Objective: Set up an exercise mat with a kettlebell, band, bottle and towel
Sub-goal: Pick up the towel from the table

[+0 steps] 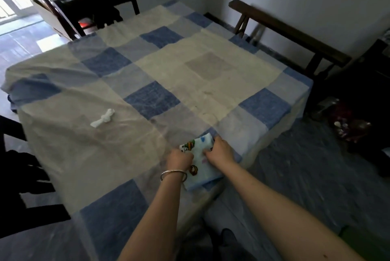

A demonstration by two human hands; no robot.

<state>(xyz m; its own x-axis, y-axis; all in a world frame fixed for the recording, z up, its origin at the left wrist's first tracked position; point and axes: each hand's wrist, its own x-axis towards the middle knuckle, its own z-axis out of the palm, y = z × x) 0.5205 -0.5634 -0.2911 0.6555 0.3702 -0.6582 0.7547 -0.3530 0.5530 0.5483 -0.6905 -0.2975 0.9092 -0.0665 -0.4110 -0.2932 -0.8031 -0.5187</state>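
Note:
A folded light-blue towel [203,173] with cartoon prints lies near the right edge of a table covered by a blue-and-cream checked cloth [147,83]. My left hand [179,157], with a silver bangle on the wrist, grips the towel's left side. On the towel's far end rests my right hand [219,151], its fingers curled on the fabric. A small white knotted strip [103,120], perhaps a band, lies on the cloth to the left. At the bottom right corner a green patch [358,239], possibly a mat, shows on the floor. No kettlebell or bottle is clearly visible.
Dark wooden chairs stand at the far side [109,5] and at the left edge [23,176]. A wooden bench [291,33] runs along the right wall. Dark bags and red items [350,125] sit on the plastic-covered floor to the right.

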